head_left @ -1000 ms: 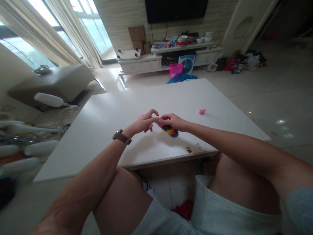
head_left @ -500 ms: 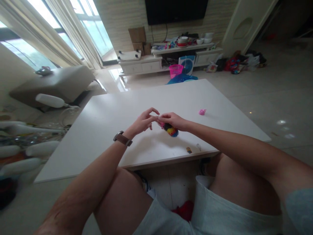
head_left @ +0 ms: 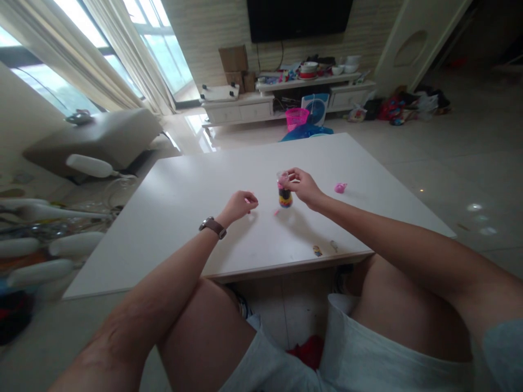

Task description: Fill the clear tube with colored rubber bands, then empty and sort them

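Observation:
My right hand [head_left: 304, 188] grips a small clear bottle [head_left: 285, 194] near its top. Layers of blue, red, yellow, black and pink fill the bottle, which is nearly upright above the white table [head_left: 192, 190]. To its left, my left hand [head_left: 240, 207] is low over the tabletop with fingers curled together. Pink bits show at its fingertips, but I cannot tell whether they are held or lie on the table. A small pink piece [head_left: 277, 212] lies below the bottle. On the right sits a pink lump [head_left: 340, 188].
Near the front edge lie a small yellow figure [head_left: 317, 251] and a small clear item [head_left: 334, 246]. Behind the table are a pink basket [head_left: 296, 118] and a low white cabinet [head_left: 241, 111]. White bottle-like shapes [head_left: 41, 272] stand at the left.
My hands have parted. The right hand has lifted the bottle and turned it from tilted to nearly upright. My left hand has moved left and down, away from the bottle's mouth.

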A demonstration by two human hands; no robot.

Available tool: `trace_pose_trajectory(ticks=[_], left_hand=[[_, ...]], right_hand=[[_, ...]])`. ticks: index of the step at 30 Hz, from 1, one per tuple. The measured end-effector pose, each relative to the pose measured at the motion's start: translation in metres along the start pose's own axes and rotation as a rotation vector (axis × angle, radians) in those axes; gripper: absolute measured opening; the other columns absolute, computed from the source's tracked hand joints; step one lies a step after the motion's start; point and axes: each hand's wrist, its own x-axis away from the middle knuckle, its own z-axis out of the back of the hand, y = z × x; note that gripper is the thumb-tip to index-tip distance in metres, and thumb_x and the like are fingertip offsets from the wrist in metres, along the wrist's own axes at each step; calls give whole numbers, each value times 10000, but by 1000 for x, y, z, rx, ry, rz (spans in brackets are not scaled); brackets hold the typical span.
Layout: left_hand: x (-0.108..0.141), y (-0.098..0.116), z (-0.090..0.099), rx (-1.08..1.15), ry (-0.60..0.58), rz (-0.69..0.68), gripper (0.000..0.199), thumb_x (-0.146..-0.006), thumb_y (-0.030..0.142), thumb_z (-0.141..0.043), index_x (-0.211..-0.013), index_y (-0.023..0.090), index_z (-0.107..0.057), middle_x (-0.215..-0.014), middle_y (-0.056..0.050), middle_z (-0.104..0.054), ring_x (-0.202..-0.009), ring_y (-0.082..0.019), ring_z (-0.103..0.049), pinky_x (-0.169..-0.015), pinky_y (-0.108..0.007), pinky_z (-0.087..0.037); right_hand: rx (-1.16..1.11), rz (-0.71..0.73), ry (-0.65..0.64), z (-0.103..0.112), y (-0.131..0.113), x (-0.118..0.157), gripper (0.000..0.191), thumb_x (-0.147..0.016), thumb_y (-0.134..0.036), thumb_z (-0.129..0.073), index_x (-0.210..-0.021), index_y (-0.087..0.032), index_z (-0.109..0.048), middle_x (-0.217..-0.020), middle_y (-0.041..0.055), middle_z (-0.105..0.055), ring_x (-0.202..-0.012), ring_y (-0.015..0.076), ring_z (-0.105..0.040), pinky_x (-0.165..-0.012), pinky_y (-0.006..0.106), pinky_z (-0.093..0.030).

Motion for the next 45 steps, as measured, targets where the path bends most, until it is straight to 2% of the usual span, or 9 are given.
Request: trace_pose_trajectory(ticks=[7, 13, 16, 23, 27, 30, 35, 39, 45], left_hand=[[-9, -7, -51, -321, -76, -57, 259, -753, 364, -807, -909, 160, -773, -910, -67, -768, -784, -191, -680, -721, -297, -515], [-3, -6, -75, -463, -46, -47, 161, -877, 263, -624, -904, 156, -741, -971, -106, -757, -869, -214, -678, -746, -303, -496], [-8, -7, -66, -513, -57, -14, 176, -878, 203, -578, -913, 156, -744, -985, -114, -765, -868, -212, -687, -744, -294, -496], [-22, -31, -2, -571, 95, 177, 199, -878, 224, -589, -894, 174, -780, -990, -123, -788, -919, -227, -707, -784, -284, -499], [-22, -46, 18, -503, 144, 189, 219, -850, 223, -602, -936, 171, -797, -1012, -133, -791, -970, -253, -712, -831, -302, -512], [-22, -54, 26, -446, 145, 179, 331, -776, 240, -697, -1089, 164, -777, -1091, -127, -781, -1008, -257, -705, -869, -307, -525], [-21, -67, 35, -421, -36, 161, 597, -642, 203, -800, -1230, 139, -724, -1099, -119, -761, -975, -246, -693, -848, -300, -534], [-22, -73, 37, -413, 5, 158, 527, -628, 202, -801, -1148, 132, -745, -1121, -124, -741, -898, -214, -683, -809, -285, -533], [-23, -76, 35, -428, 40, 177, 253, -671, 246, -749, -906, 160, -784, -876, -85, -759, -793, -205, -672, -748, -284, -509]], right_hand=[[38, 85, 56, 14, -9, -5, 501, -680, -562, -878, -924, -215, -612, -868, 12, -656, -799, 191, -671, -782, 365, -553], [36, 98, 26, 13, -9, -5, 466, -702, -542, -869, -920, -217, -616, -843, 8, -657, -788, 192, -676, -791, 374, -562], [42, 103, 20, 13, -9, -4, 461, -706, -545, -865, -917, -216, -620, -841, 7, -659, -783, 191, -676, -783, 371, -566], [57, 114, 6, 16, -12, -1, 445, -714, -535, -859, -907, -213, -619, -855, 14, -671, -808, 191, -679, -809, 372, -568], [64, 102, -6, 16, -13, 0, 430, -727, -527, -850, -909, -214, -617, -859, 22, -680, -825, 199, -680, -823, 383, -566], [71, 97, -5, 15, -12, 0, 426, -731, -523, -849, -916, -215, -619, -859, 23, -679, -830, 203, -679, -820, 386, -565], [82, 90, -13, 15, -9, -2, 418, -728, -508, -851, -919, -216, -620, -858, 21, -682, -822, 200, -678, -819, 385, -565], [69, 98, -25, 15, -7, -2, 401, -725, -482, -847, -918, -209, -625, -841, 18, -672, -800, 199, -673, -814, 390, -562], [67, 101, -40, 14, -8, 1, 403, -711, -474, -857, -909, -204, -633, -829, 15, -664, -776, 194, -665, -794, 383, -559]])
